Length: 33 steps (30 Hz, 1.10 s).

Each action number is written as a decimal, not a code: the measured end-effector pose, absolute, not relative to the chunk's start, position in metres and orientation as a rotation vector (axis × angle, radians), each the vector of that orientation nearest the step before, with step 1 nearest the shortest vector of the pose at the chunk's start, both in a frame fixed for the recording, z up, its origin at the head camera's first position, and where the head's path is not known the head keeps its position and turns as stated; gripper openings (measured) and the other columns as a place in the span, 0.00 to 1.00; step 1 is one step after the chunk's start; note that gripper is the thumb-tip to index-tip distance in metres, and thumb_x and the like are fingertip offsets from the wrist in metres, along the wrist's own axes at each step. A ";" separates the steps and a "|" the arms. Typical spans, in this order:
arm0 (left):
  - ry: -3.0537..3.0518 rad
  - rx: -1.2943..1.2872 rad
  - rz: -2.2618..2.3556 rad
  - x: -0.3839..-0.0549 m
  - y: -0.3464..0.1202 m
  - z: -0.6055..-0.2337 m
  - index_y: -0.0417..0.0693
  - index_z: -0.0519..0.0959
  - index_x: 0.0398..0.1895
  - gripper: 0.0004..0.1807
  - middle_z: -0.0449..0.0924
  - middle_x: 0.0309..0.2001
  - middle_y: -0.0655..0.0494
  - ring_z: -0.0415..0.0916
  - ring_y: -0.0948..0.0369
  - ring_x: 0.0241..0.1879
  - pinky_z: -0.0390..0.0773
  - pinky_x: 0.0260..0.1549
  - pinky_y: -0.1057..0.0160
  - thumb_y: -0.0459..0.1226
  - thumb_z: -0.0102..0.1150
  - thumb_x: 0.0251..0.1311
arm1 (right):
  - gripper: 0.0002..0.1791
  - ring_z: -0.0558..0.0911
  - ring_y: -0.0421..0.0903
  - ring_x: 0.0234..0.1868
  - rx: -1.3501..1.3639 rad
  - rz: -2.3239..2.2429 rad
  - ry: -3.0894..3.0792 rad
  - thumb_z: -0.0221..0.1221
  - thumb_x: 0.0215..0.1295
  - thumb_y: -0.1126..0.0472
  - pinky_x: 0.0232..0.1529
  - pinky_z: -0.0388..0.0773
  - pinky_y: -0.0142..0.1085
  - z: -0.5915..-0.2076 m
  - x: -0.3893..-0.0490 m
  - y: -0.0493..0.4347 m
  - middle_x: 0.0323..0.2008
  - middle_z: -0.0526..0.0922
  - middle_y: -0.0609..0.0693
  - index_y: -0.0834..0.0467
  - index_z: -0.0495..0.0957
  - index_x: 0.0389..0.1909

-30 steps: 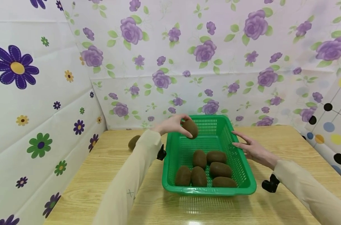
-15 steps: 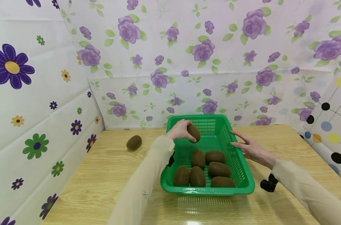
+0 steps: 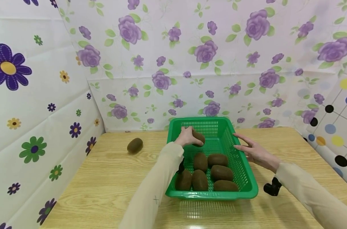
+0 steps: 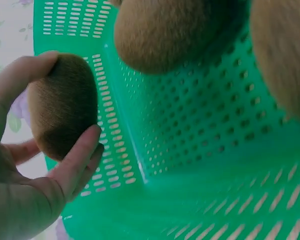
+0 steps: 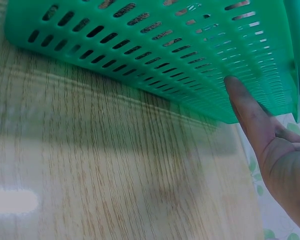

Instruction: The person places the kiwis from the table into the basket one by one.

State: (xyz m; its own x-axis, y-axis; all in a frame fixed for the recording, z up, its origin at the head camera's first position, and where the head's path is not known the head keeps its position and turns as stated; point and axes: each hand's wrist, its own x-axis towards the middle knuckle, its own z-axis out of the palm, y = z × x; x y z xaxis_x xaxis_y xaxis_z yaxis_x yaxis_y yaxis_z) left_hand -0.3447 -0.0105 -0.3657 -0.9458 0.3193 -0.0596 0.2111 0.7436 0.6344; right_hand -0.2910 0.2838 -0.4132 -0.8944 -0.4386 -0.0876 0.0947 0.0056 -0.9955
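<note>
My left hand (image 3: 187, 136) holds a brown, fuzzy kiwi (image 3: 199, 138) between thumb and fingers, inside the far left part of a green plastic basket (image 3: 211, 194). In the left wrist view, the thumb and fingertips grip the held kiwi (image 4: 65, 107) at its two ends, beside the perforated wall. Several more kiwis lie on the basket floor towards its near side, among them one upright kiwi (image 3: 200, 162). My right hand (image 3: 257, 154) holds the right rim, with fingertips over the edge. In the right wrist view, a finger (image 5: 247, 107) presses the outer wall from below.
One loose kiwi (image 3: 135, 145) lies on the wooden table (image 3: 104, 187), left of the basket. Behind the table hangs a flowered cloth (image 3: 150, 63), with patterned sheets at both sides. Small black devices, such as the right one (image 3: 272, 187), sit at the wrists.
My left hand has carried its kiwi right and lower into the basket, and the kiwi has tilted flatter. The loose kiwi on the table has come fully into sight. My right hand stays at the rim.
</note>
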 end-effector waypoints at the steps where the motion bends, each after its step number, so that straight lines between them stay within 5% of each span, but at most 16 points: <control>1: 2.777 0.423 0.975 -0.345 -0.009 -0.367 0.40 0.62 0.60 0.41 0.54 0.61 0.38 0.59 0.46 0.56 0.69 0.44 0.51 0.47 0.68 0.45 | 0.36 0.51 0.45 0.15 -0.356 -1.946 1.917 0.48 0.69 0.61 0.35 0.73 0.43 -0.413 -0.291 0.284 0.12 0.54 0.43 0.47 0.41 0.71; 6: 2.716 0.426 1.047 -0.345 -0.006 -0.376 0.38 0.59 0.61 0.44 0.63 0.55 0.42 0.69 0.50 0.46 0.74 0.37 0.53 0.48 0.70 0.43 | 0.36 0.51 0.44 0.14 -0.357 -1.945 1.915 0.48 0.69 0.61 0.30 0.71 0.40 -0.415 -0.291 0.285 0.12 0.54 0.43 0.47 0.41 0.71; 12: 2.668 0.447 1.111 -0.343 -0.007 -0.385 0.41 0.66 0.47 0.32 0.66 0.41 0.46 0.71 0.52 0.30 0.77 0.25 0.54 0.47 0.70 0.43 | 0.36 0.50 0.46 0.15 -0.351 -1.944 1.920 0.49 0.68 0.60 0.30 0.71 0.40 -0.414 -0.291 0.284 0.12 0.54 0.44 0.47 0.41 0.71; 21: 2.662 0.437 1.184 -0.345 -0.005 -0.389 0.44 0.72 0.54 0.31 0.56 0.60 0.40 0.70 0.52 0.37 0.77 0.23 0.57 0.45 0.69 0.46 | 0.36 0.52 0.44 0.15 -0.336 -1.939 1.937 0.49 0.68 0.60 0.33 0.73 0.42 -0.413 -0.290 0.283 0.12 0.55 0.44 0.46 0.41 0.71; 33: 2.553 0.424 1.186 -0.347 -0.003 -0.395 0.44 0.72 0.49 0.25 0.66 0.53 0.45 0.72 0.54 0.35 0.77 0.30 0.54 0.37 0.69 0.47 | 0.36 0.51 0.45 0.15 -0.351 -1.940 1.938 0.49 0.68 0.60 0.32 0.72 0.41 -0.412 -0.289 0.283 0.12 0.54 0.44 0.47 0.41 0.71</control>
